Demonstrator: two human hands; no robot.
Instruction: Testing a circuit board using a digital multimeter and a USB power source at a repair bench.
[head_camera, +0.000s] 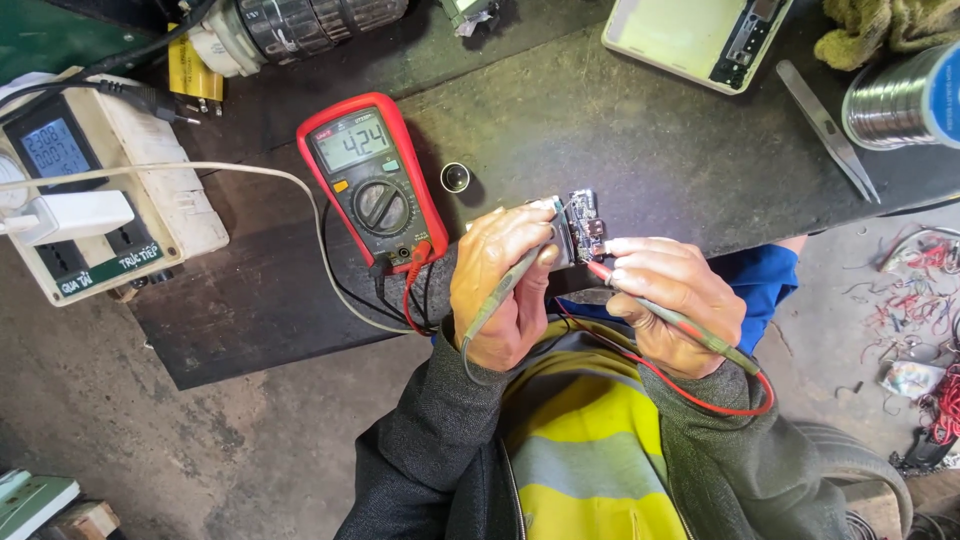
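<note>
At the desk (620, 140) edge, left hand (500, 285) clamped on a black probe and right hand (668, 295) on a red probe (meter (372, 180) lit) touch a small circuit board (580, 225); steady contact looks needed.

Glossy red plastic multimeter (372, 180), shiny metal tweezers (826, 128) & solder spool (900, 98), matt rough dark bench (560, 120).
</note>
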